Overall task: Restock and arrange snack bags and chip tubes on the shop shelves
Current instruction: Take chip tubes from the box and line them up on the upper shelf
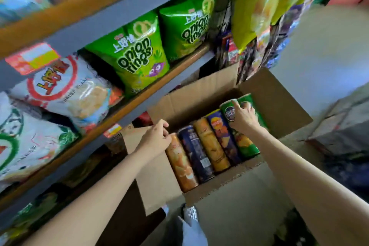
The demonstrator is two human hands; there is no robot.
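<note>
I am gripping the green chip tube [242, 126] with my right hand [242, 118]; my left hand [156, 139], fingers curled, is touching the orange tube [180, 164] in the cardboard box [229, 195].

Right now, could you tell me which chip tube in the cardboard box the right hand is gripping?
The green chip tube at the row's right end; right hand grips its top.

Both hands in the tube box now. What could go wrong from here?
1. The right hand grips the green tube near its top end only; lifted that way, it may tilt or slip.
2. The tubes lie packed side by side, so pulling one could drag the purple tube beside it.
3. The left hand sits at the orange tube against the cardboard box flap, which could snag.
</note>
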